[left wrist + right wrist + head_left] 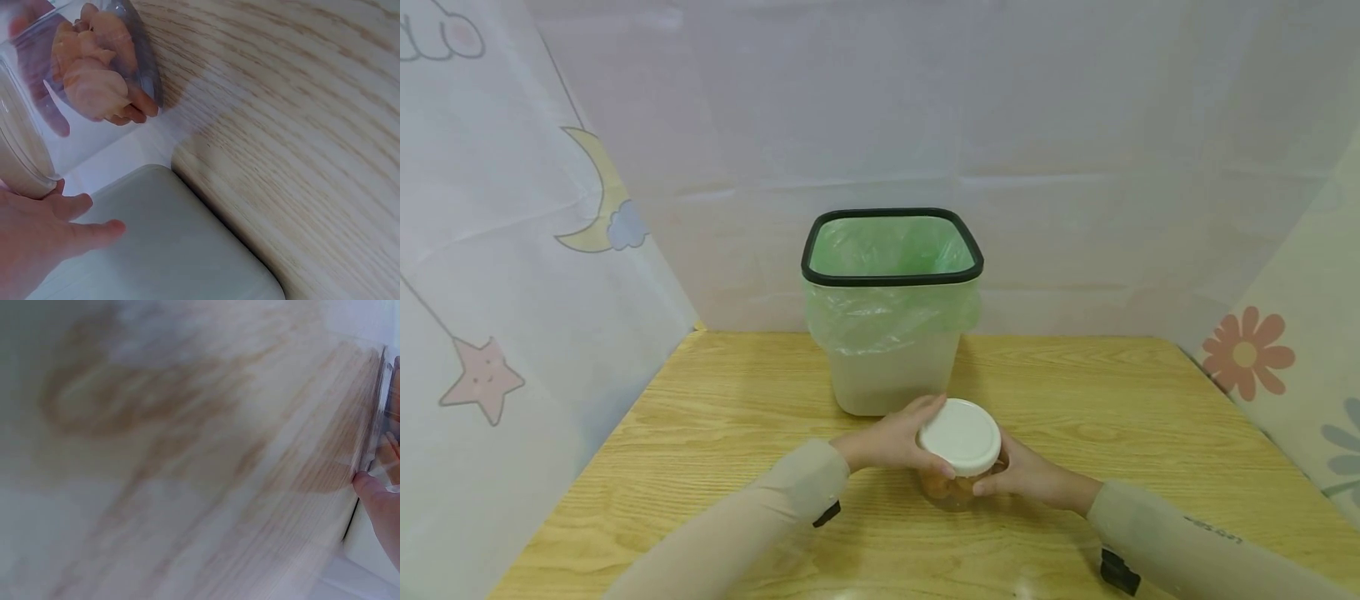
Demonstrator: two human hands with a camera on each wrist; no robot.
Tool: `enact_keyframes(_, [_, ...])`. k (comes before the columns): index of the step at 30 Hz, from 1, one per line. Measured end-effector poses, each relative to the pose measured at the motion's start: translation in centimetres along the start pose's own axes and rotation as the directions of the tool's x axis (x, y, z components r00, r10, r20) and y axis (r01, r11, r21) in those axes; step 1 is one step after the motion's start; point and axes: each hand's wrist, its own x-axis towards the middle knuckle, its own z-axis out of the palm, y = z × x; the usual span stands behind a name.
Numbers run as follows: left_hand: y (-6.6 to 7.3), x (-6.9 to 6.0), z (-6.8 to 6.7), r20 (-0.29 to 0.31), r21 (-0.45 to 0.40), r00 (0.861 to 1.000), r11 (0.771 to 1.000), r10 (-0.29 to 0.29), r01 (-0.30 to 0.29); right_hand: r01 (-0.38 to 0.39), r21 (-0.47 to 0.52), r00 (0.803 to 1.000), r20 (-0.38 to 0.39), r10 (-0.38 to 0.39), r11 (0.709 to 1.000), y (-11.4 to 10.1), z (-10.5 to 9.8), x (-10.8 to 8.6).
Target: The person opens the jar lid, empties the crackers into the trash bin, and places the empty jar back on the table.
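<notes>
Backdrop: a pale, creased sheet wraps the back and sides, printed with a yellow crescent moon and a pink star on the left, a red flower on the right.
Counter: light wood grain, running from the near edge of the view to the sheet.
Bin: whitish bin standing toward the back of the counter, with a black rim and a translucent green liner folded over the outside.
Jar: clear jar just in front of the bin, between the two hands; whether its base touches the counter I cannot tell.
Lid: round white lid, seated on top of the jar.
Contents: several orange-brown pieces seen through the clear wall, their kind unclear.
Left grip: clamped on the lid's edge, thumb at the near side and fingers at the far side, opened about as wide as the part of the lid they span.
Right grip: closed around the jar's right side below the lid, thumb at the front; its fingers show through the clear wall.
Sleeves: beige cuffs on both arms, a small black piece beneath the left one.
</notes>
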Motion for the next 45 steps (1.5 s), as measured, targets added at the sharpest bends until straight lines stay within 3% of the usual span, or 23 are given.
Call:
enact_keyframes(7, [0.0,-0.2,0.5,-0.046,0.050,0.999,0.999,0.003,0.000,-0.010,0.001,1.000,0.003,0.010,1.000,-0.2,0.1,0.0])
enact_keyframes(28, [0.5,-0.7,1.0,-0.081,0.003,0.996,0.999,-0.039,0.040,-0.017,-0.008,1.000,0.003,0.017,1.000,-0.2,0.1,0.0])
enact_keyframes(45, [1.1,-0.9,1.6,-0.128,0.033,0.991,0.998,-0.048,0.052,-0.028,-0.007,1.000,-0.001,0.028,1.000,-0.1,0.0,0.0])
